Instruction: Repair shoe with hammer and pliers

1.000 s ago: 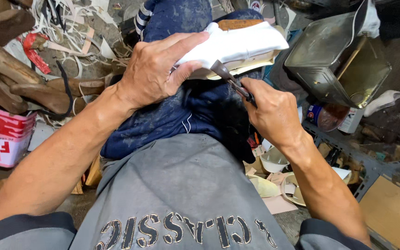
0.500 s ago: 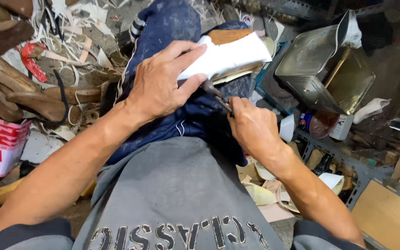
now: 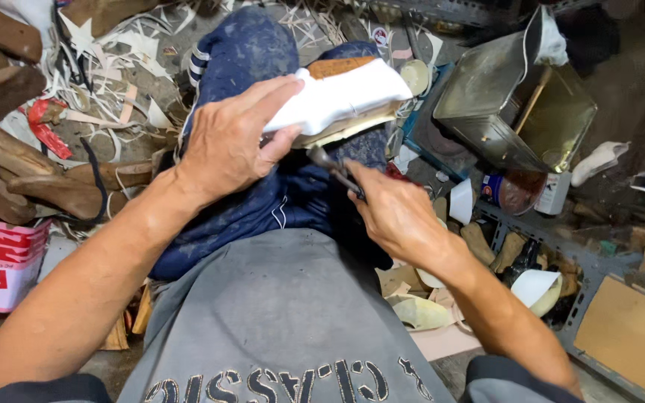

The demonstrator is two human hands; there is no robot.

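Resting on a lap clad in dark blue trousers, a shoe upper of white leather with a tan sole edge is seen upside down. It is pressed down by the left hand, fingers spread flat over it. A slim metal tool is gripped in the closed right hand, its tip just beneath the sole edge.

The left hand is spread flat, fingers extended, at frame centre; the right hand is curled closed, lower right of it
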